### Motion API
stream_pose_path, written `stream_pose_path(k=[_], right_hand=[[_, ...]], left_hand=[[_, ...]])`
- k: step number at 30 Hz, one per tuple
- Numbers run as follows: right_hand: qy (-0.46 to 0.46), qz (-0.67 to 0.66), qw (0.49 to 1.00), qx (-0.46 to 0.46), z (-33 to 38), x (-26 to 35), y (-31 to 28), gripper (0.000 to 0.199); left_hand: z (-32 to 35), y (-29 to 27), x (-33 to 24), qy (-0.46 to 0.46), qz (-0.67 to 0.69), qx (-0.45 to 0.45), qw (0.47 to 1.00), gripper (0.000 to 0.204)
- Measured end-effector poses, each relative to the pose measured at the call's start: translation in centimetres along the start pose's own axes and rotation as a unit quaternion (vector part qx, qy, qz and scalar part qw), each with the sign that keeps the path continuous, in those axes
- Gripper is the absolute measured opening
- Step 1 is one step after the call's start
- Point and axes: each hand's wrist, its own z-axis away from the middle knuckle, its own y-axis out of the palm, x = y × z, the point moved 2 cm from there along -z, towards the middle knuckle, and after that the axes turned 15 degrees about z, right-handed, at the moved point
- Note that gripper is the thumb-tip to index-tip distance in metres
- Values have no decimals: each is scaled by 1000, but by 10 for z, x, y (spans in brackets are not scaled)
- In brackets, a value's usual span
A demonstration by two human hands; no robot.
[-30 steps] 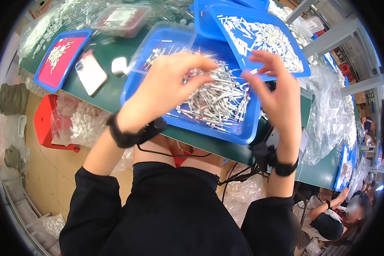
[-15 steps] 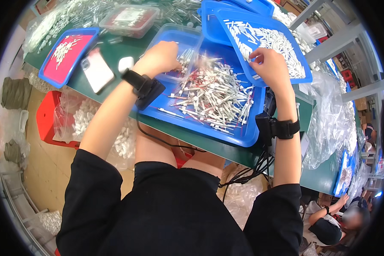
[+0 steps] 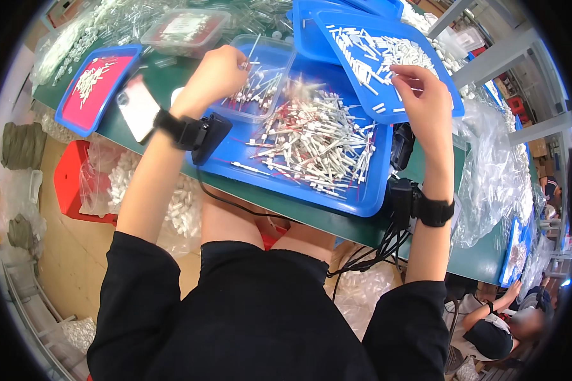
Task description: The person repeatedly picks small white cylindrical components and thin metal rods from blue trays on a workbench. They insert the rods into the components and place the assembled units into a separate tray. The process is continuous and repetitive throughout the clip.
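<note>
Hands work over a big blue tray point(image 3: 368, 203) heaped with small white-and-red tubular parts point(image 3: 314, 143) on a green counter point(image 3: 483, 260). Far left of that tray sits a smaller blue tray with a pink liner point(image 3: 98, 86) holding a few white pieces, and a flat white card point(image 3: 136, 108) lies between the two. Above the card, a clear lidded box with a red label point(image 3: 184, 28) rests among loose plastic. The left hand point(image 3: 216, 76), a black band on its wrist, is pinched together on a thin white part point(image 3: 253, 47) over a clear plastic tub point(image 3: 270, 70) standing in the big tray's upper left corner. To the tray's upper right, a tilted blue tray point(image 3: 451, 105) of white pieces overlaps its rim; the right hand point(image 3: 426, 101) rests on it, fingers curled together over the pieces, though whether it grips one cannot be told. Clear plastic bags point(image 3: 496, 184) pile up right of the big tray. As a judgement, the tilted tray looks precarious: pressure from the right hand could tip it and slide its pieces into the heap below, mixing the stock.
</note>
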Motion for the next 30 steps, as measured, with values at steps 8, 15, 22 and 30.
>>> stream_pose_path(k=[8, 15, 22, 30], right_hand=[[29, -204, 978, 36, 25, 26, -25, 16], [15, -340, 935, 94, 59, 64, -43, 14], [15, -393, 918, 59, 72, 65, -55, 15], [-21, -306, 950, 63, 75, 62, -63, 14]], left_hand=[[30, -12, -42, 49, 96, 23, 994, 28], [96, -11, -122, 118, 337, 150, 922, 28], [110, 0, -130, 228, 310, 145, 911, 25], [110, 1, -131, 290, 241, 123, 918, 21]])
